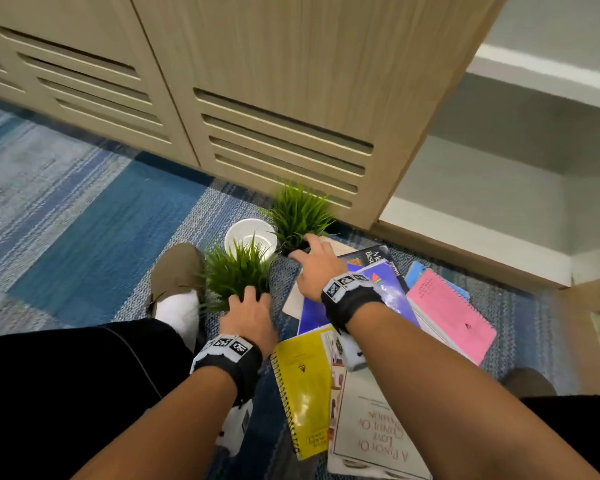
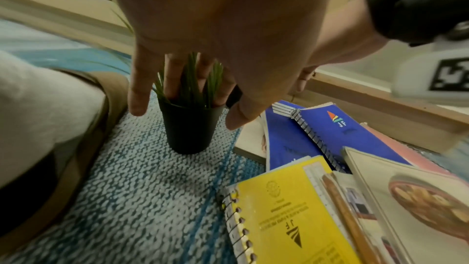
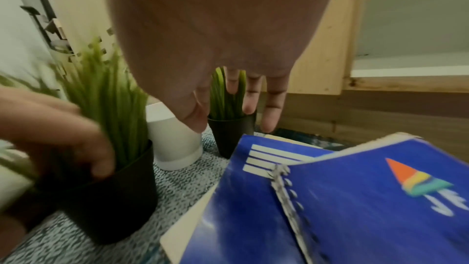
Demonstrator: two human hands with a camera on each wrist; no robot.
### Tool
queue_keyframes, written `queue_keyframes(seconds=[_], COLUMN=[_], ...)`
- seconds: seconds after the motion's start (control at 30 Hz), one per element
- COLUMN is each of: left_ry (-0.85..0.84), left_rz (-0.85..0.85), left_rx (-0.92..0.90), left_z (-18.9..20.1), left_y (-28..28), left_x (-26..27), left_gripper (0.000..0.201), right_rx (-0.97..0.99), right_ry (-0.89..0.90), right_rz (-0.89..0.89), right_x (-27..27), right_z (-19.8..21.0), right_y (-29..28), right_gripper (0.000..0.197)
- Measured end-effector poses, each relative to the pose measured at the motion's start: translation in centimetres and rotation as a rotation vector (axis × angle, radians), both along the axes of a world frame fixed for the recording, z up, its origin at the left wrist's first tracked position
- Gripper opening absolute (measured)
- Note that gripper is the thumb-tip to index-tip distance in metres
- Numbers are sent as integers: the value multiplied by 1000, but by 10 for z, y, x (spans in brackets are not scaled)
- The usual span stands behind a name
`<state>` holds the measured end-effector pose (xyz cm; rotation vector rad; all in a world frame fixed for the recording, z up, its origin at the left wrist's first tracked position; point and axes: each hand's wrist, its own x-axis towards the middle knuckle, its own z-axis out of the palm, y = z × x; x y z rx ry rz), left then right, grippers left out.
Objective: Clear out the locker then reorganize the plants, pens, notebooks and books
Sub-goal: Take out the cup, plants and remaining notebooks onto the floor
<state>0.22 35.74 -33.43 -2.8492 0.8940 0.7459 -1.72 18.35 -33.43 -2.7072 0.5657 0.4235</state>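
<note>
Two potted grass plants upright on carpet: near plant (image 1: 238, 271) directly beneath left hand (image 1: 248, 315), fingers spread among blades; far plant (image 1: 300, 214), by locker (image 1: 499, 174), beneath right hand (image 1: 317, 268), likewise spread, neither grasping.

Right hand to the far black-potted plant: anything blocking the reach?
Nothing visible. The right hand is spread directly over the far plant, fingers reaching into the grass at the rim of its black pot. The white pot stands to one side, the blue notebook nearer the wrist.
</note>
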Motion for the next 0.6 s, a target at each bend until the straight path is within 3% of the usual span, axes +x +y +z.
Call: queue_keyframes(seconds=[0.1,0.27,0.47,0.6], left_ry=[57,102,-38,-92], left_rz=[-17,-135,-184,-199], left_rx=[-46,114,-28,-67], left_z=[-7,-24,-19,13], left_y=[1,6,4,1], left_x=[2,3,19,16], left_gripper=[61,52,23,22], right_rx=[52,54,17,40], right_ry=[141,321,197,63], right_rz=[8,-15,-43,-13], right_x=[22,39,32,8], right_z=[-6,-18,-12,-1], right_y=[-2,-4,2,-1], right_gripper=[57,52,41,30])
